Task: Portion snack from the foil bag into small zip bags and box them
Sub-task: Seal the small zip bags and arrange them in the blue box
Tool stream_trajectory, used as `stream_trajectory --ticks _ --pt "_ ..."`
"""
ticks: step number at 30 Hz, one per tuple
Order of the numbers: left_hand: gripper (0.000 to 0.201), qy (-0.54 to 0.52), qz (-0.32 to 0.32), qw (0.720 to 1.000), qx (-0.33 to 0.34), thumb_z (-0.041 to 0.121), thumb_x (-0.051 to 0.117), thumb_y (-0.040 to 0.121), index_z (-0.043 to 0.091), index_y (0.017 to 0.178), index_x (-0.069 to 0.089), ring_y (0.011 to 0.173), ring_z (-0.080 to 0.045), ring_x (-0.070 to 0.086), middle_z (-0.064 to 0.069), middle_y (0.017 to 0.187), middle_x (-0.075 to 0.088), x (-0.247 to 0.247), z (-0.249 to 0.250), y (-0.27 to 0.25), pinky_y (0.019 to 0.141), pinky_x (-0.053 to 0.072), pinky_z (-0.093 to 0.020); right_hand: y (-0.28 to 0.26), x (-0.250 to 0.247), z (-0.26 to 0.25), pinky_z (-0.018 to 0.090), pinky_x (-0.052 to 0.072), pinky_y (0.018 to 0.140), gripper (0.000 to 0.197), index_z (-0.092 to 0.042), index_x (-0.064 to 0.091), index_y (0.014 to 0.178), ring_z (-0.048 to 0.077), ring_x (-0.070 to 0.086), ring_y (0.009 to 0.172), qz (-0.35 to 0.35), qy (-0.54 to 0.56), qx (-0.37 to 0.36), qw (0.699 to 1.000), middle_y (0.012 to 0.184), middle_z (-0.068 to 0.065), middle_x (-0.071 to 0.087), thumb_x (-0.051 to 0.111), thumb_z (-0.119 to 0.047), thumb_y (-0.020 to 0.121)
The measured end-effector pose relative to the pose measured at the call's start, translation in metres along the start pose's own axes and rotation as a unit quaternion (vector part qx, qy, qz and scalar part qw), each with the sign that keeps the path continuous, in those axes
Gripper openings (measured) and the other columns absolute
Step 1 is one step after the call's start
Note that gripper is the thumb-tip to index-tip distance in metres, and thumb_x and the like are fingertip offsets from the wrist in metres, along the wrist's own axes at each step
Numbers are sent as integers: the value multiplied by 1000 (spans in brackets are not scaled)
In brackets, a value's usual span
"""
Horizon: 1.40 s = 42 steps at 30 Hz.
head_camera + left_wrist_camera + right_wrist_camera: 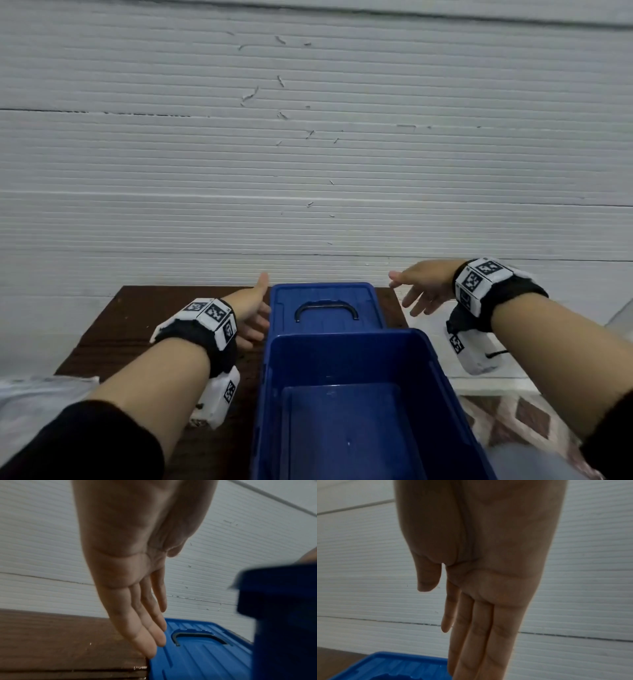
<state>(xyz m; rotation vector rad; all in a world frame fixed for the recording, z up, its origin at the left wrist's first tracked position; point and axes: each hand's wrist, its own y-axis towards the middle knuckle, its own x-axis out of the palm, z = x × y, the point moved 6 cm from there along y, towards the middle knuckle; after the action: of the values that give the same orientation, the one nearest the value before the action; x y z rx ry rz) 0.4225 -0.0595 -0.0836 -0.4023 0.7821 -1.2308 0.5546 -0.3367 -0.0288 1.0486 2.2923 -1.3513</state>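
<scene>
White ribbed wall panels (308, 164) behind a dark wooden table (113, 329). An open blue box (346, 404) stands before its flat lid (325, 301). Left hand (251, 317), fingers straight, nears the lid's left edge; right hand (423, 287), fingers spread, hovers beside its right edge. Both grasp nothing.

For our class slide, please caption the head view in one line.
Open left hand and right hand flank a blue lid lying behind an open blue box.
</scene>
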Motion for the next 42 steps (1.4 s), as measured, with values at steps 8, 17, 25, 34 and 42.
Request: stream_trajectory --ticks 8,17,25,34,42 --pt "55 57 35 996 65 59 30 98 11 102 58 71 -18 54 -4 90 59 4 5 -86 63 44 -29 -90 16 -4 32 48 75 50 -9 46 136 30 60 89 15 -19 -54 998 110 18 61 37 -43 100" --pt "36 139 54 978 144 40 45 100 10 102 66 87 -22 57 -6 103 61 37 -31 -172 71 46 -32 -182 84 14 32 53 75 39 -6 50 127 21 64 77 -7 -51 -124 991 109 21 64 43 -34 101" --pt "27 198 -2 948 250 37 53 97 15 102 68 89 -21 54 -4 100 60 83 -76 -230 74 46 -29 -242 154 37 27 53 69 29 -4 63 109 15 61 71 -4 -115 -173 978 84 6 66 53 -29 97" --pt "28 209 -35 940 266 32 50 99 12 107 67 95 -17 65 -3 102 69 102 -121 -263 84 52 -28 -256 206 32 22 52 57 30 -25 64 118 9 60 64 9 -229 -204 952 82 2 63 63 -13 90" --pt "48 232 -74 935 257 51 50 94 11 116 65 101 -13 64 2 112 68 108 -133 -268 85 48 -24 -251 209 23 31 57 73 6 -16 69 93 19 67 80 45 -280 -204 937 98 12 71 68 -17 87"
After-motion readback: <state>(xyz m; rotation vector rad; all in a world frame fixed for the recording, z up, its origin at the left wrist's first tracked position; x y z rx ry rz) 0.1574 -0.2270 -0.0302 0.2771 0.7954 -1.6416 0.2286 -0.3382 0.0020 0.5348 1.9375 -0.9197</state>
